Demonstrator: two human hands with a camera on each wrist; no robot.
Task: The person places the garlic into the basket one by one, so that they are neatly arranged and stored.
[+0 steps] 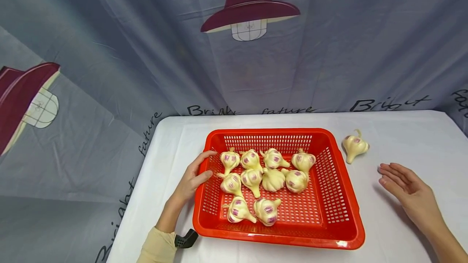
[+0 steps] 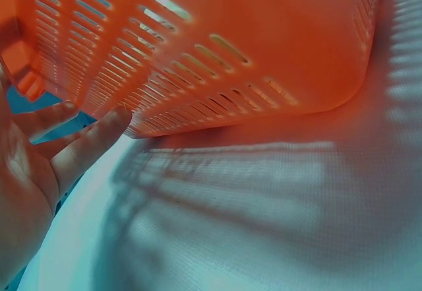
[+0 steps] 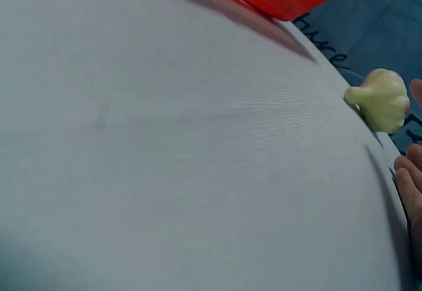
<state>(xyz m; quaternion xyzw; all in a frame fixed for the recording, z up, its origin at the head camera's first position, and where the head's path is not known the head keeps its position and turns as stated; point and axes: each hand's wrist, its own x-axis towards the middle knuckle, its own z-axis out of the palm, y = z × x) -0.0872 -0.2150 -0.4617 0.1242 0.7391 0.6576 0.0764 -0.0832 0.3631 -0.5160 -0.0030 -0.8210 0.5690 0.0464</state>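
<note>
A red plastic basket (image 1: 292, 243) with slotted walls holds several garlic bulbs (image 1: 273, 180), grouped toward its left and middle. My left hand (image 1: 193, 177) grips the basket's left rim, thumb and index finger over the edge. The left wrist view shows other fingers (image 2: 99, 136) of that hand against the outside of the slotted wall. One more garlic bulb (image 1: 355, 146) lies on the table, right of the basket. Below and right of it, my right hand (image 1: 413, 194) is held over the table with fingers extended and nothing in it; the right wrist view shows its fingertips near that bulb (image 3: 382, 101).
A white cloth covers the table (image 1: 395, 133). Behind and to the left hangs a grey-blue curtain (image 1: 146, 52) printed with lamps and lettering. A black strap device (image 1: 186, 238) sits on the left wrist, close to the basket's front left corner.
</note>
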